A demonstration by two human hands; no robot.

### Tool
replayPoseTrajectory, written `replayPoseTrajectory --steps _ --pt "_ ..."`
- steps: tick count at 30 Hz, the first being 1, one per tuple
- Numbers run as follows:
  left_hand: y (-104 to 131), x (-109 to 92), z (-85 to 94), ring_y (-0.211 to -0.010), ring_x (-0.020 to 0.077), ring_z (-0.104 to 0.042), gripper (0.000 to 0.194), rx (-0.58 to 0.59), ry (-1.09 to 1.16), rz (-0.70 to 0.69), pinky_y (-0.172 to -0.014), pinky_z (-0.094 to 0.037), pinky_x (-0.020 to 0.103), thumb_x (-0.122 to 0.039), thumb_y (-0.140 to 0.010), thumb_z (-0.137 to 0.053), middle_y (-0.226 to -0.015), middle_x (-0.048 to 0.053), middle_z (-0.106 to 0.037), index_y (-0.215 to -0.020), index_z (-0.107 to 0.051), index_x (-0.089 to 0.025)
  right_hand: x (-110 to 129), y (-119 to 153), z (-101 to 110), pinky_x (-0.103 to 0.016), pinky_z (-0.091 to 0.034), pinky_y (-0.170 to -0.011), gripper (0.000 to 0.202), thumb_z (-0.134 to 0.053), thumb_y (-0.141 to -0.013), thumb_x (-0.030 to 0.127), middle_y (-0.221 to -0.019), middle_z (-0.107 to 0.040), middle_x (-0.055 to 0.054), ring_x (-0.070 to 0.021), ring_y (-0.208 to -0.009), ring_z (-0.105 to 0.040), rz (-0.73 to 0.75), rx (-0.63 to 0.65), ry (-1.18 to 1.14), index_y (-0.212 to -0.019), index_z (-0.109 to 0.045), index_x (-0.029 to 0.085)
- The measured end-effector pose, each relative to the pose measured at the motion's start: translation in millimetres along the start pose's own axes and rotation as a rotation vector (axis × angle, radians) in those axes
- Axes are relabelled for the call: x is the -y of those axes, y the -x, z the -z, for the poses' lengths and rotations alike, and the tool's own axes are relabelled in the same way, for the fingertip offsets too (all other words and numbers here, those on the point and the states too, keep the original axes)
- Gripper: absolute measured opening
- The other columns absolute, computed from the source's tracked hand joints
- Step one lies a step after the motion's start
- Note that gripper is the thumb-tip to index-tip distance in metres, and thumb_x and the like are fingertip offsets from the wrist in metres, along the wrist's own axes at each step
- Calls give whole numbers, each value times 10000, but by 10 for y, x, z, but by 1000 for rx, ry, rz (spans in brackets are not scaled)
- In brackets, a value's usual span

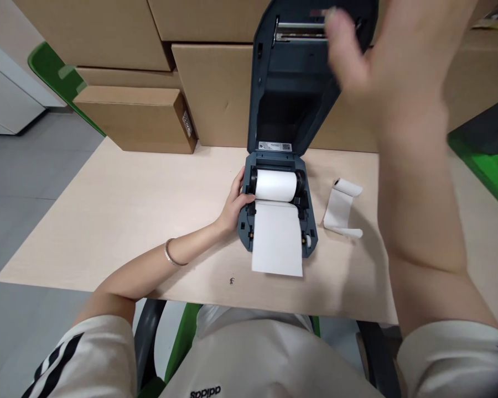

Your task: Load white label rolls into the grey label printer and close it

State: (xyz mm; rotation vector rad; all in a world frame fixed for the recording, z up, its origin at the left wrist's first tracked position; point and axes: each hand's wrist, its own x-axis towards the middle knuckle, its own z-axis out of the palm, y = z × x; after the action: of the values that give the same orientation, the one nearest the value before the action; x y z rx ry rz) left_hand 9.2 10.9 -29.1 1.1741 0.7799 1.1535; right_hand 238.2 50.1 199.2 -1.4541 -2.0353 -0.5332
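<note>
A dark grey label printer [311, 221] stands on the table with its lid [292, 77] raised. Inside lies a white paper roll [276, 185], and a strip of its paper [277, 237] hangs out over the front edge. My left hand [235, 203] grips the printer's left side, thumb over the rim near the roll. My right hand [373, 61] is raised at the lid's upper right edge, its thumb in front of the metal bar; the other fingers are blurred or out of view, so its hold is unclear.
A small curled roll of paper [341, 207] lies right of the printer on the wooden table [182, 193]. Cardboard boxes [219, 94] line the back, with a smaller box [133, 119] at the back left. A green and dark object [487, 149] is at the right.
</note>
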Motion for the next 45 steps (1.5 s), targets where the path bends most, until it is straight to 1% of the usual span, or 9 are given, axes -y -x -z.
replayPoseTrajectory --steps 3,5,7,16,20,26,32,41,45 --pt "18 -16 -4 -1854 407 -186 937 -2 -7 -3 -1527 -184 522 -480 -833 -805 -1924 43 -399 -1700 -498 -302 298 448 -166 -650 -567 -1145 486 -522 -1162 435 -1524 -734 -233 -461 -1405 -705 278 303 1 -1464 -767 143" --pt "39 -33 -10 -1853 400 -199 902 -3 -9 24 -1524 -191 520 -523 -899 -803 -1931 38 -385 -1718 -484 -317 395 697 -324 -554 -632 -984 379 -622 -1084 368 -1327 -779 -219 -407 -1171 -768 295 595 -26 -1321 -787 123" --pt "54 -47 -14 -1856 390 -197 885 -2 -1 48 -1523 -199 524 -572 -936 -802 -1934 20 -379 -1726 -471 -350 408 865 -473 -490 -619 -901 342 -656 -1023 315 -1235 -766 -217 -379 -1090 -756 265 735 -24 -1259 -772 96" --pt "29 -13 -5 -1853 389 -181 927 -6 0 50 -1528 -165 544 -513 -858 -802 -1937 13 -362 -1703 -454 -360 323 847 -786 -408 -520 -796 506 -802 -893 341 -1196 -818 -209 -352 -989 -769 217 819 24 -1323 -740 82" --pt "45 -13 14 -1855 392 -160 917 -8 -33 44 -1526 -171 540 -474 -861 -765 -1940 6 -349 -1713 -447 -355 244 775 -800 -397 -512 -780 596 -843 -799 360 -1291 -819 -151 -343 -1041 -779 185 832 -99 -1354 -743 167" --pt "67 -43 41 -1849 384 -188 884 11 -62 36 -1516 -211 523 -373 -879 -758 -1941 -16 -350 -1713 -465 -372 -157 730 -386 -471 -611 -878 747 -870 -722 433 -1351 -782 -131 -378 -1156 -767 70 524 -368 -1423 -717 224" --pt "93 -41 10 -1824 373 -253 835 14 2 33 -1510 -247 543 -345 -876 -702 -1911 -31 -400 -1684 -493 -377 -769 775 72 -438 -601 -803 915 -694 -816 1045 -1234 -809 -89 -301 -1065 -783 99 378 -448 -1358 -715 308" --pt "74 -33 37 -1822 405 -223 795 15 -26 12 -1520 -220 552 -378 -862 -743 -1857 -35 -469 -1633 -553 -393 -1464 784 17 -503 -448 -709 1342 -565 -509 1239 -1173 -880 -44 -283 -926 -787 -42 582 -318 -1394 -819 263" --pt "65 -26 34 -1820 403 -225 816 7 -43 3 -1517 -227 550 -390 -844 -738 -1866 -13 -453 -1635 -535 -369 -1615 763 -117 -493 -468 -763 1168 -665 -606 1119 -1245 -873 -94 -322 -1043 -799 -110 783 -231 -1332 -832 220"
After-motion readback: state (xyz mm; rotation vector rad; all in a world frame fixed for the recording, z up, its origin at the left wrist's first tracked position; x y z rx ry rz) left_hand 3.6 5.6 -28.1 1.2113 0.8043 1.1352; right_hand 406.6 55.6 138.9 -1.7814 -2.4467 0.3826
